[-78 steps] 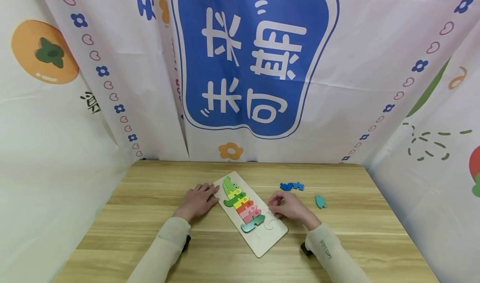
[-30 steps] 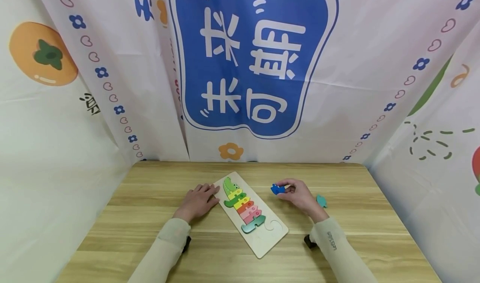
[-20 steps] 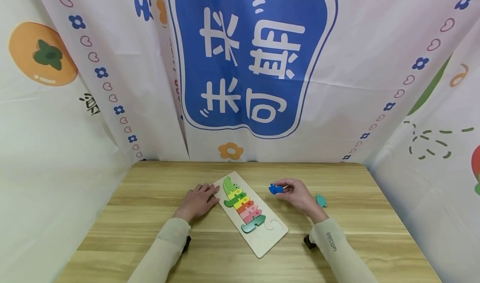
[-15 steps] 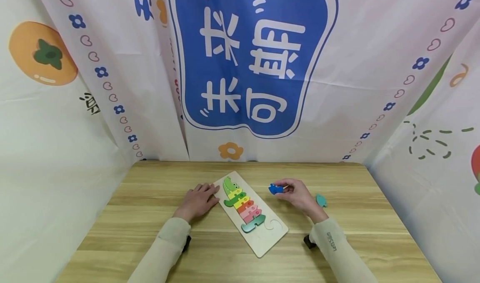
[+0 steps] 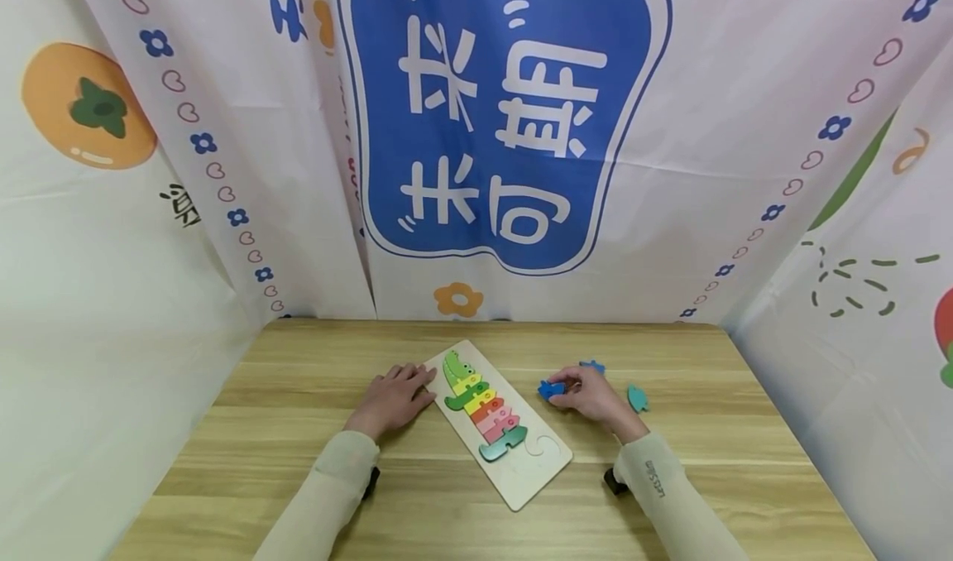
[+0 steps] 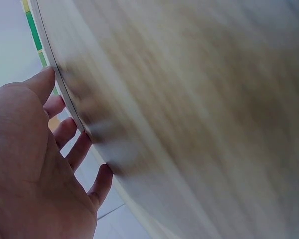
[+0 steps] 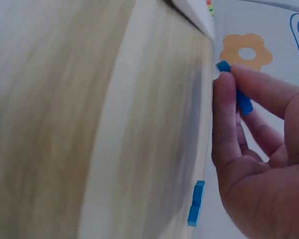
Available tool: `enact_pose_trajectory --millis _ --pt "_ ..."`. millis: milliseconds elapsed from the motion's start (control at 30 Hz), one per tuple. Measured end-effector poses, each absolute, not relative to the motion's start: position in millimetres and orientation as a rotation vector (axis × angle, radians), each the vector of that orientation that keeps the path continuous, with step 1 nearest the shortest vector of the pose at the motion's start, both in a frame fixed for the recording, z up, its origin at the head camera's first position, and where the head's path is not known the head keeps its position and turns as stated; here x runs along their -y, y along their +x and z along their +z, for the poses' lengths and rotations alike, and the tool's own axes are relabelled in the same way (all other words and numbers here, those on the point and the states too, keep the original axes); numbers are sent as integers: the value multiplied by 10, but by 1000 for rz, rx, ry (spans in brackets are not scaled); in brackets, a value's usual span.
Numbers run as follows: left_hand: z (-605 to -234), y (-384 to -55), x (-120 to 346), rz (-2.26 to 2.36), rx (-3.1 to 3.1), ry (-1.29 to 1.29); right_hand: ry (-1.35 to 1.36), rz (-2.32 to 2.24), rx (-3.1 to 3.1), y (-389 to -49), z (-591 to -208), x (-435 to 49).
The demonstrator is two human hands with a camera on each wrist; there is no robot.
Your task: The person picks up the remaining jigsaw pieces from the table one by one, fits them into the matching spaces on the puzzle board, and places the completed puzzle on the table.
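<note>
The wooden puzzle board [image 5: 521,482] lies slanted on the table, with a crocodile of coloured pieces on it, green head [image 5: 456,364] at the far end. At its near end sits a dark green foot piece [image 5: 503,443], beside a curved outline on bare wood. My left hand [image 5: 390,400] rests at the board's left edge, fingertips touching it in the left wrist view. My right hand [image 5: 591,395] pinches a blue puzzle piece [image 5: 551,390] between thumb and fingers, right of the board. In the right wrist view, that piece [image 7: 244,103] is held above the tabletop.
A lighter blue puzzle piece [image 5: 592,366] lies on the table behind my right hand. A teal piece [image 5: 637,398] lies to the right of that hand. The wooden table [image 5: 298,362] meets a printed curtain [image 5: 402,288] at its far edge.
My right hand moved from the board's right edge to the blue pieces and picked one up. Since half a second ago it has come slightly nearer, uncovering the lighter blue piece. My left hand stays put.
</note>
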State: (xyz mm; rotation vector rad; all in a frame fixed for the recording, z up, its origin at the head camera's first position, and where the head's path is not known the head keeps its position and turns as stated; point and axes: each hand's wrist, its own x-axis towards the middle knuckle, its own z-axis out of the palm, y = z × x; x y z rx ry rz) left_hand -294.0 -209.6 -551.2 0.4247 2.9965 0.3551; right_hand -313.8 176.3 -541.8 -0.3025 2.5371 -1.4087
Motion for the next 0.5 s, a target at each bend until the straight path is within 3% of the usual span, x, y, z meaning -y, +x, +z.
enact_pose_trajectory --millis 500 --pt "-5512 -2953 2094 363 -2975 414 -369 -1138 -2720 -3172 -5489 -1763"
